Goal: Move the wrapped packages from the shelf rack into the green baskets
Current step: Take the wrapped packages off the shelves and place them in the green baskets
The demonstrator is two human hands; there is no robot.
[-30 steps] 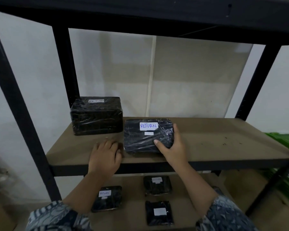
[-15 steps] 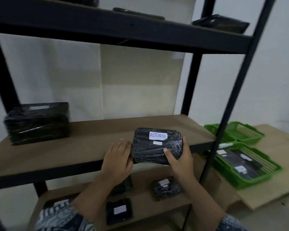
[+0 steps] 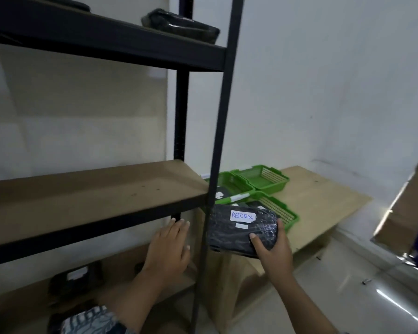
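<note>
Your right hand [image 3: 272, 253] has lifted the package [image 3: 243, 229] marked RETURN off the middle shelf [image 3: 94, 189] and now grips it past the rack's front post [image 3: 217, 145], over the green baskets [image 3: 263, 182]; carry step well underway. Your left hand [image 3: 170, 249], open and empty, has let go and hangs below the shelf edge. Baskets sit on a low wooden board [image 3: 323, 198] against a white wall; one already holds packages.

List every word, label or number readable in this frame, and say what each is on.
"RETURN": handwritten in blue on the white label of the black wrapped package held in the right hand.
Small white sticker below that label: no text can be read.
White label on the package on the lower shelf: too blurred to read.
White labels on packages in the green baskets: too small to read.
</note>
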